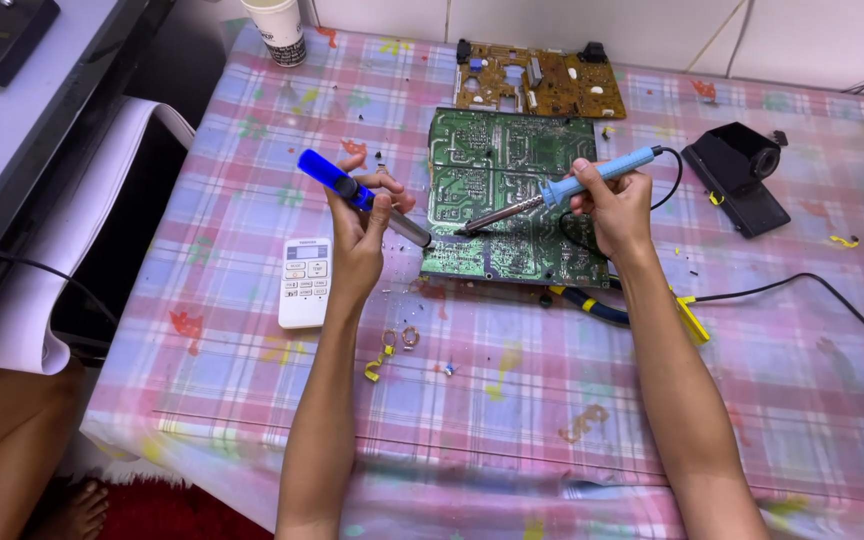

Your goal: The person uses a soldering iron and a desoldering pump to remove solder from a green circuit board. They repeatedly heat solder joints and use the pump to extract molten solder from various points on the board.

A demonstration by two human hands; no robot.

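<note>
Left hand is clenched around a blue desoldering pump, tool angled so its blue end points to 10 o'clock and its grey nozzle to 4 o'clock, tip at the left edge of the green circuit board. Right hand grips a soldering iron by its light-blue handle; the metal tip points to 8 o'clock and meets the board near its lower-left part, close to the pump nozzle. Whether the tip actually touches the solder is hard to tell at this size. The iron's black cord loops off at 3 o'clock of the hand.

Green board lies flat mid-worktop, which has a pink-and-blue checked cover. At 12 o'clock of the green board, just beside it, sits a brown circuit board. At 3 o'clock, well apart, a black stand. White remote control lies at 6 o'clock of the left hand, near the wrist. Paper cup stands at the far edge, 11 o'clock. Pliers with blue-and-yellow grips lie partly under the right forearm, at 5 o'clock of the board. Small wire rings and a yellow scrap lie at 6 o'clock of the left hand. Another black cable runs off to the right edge.
</note>
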